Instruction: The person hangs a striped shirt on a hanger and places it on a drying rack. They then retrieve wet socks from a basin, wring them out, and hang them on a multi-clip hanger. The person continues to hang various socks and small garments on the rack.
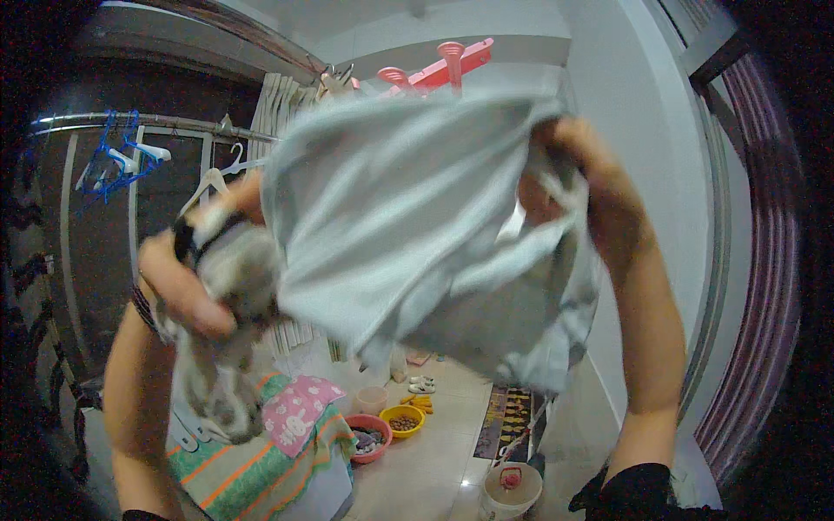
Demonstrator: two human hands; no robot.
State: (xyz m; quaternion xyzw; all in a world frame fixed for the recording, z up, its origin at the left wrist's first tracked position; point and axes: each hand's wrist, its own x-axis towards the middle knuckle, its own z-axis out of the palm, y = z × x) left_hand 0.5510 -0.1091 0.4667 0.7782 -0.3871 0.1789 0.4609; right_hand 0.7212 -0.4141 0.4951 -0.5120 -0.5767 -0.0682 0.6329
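Note:
A light grey-green cloth garment is spread in the air between my two hands, blurred by motion. My left hand grips the garment's left side, along with a bunched pale and dark cloth that hangs below the fingers. At the garment's upper right, my right hand is closed on its edge, the fingers partly hidden by the fabric. A white hanger shows just behind my left hand.
Blue hangers hang from a metal rail at left. Below stand a bed or table with a striped cover, a pink basin, a yellow basin and a white bucket. A wall rises at right.

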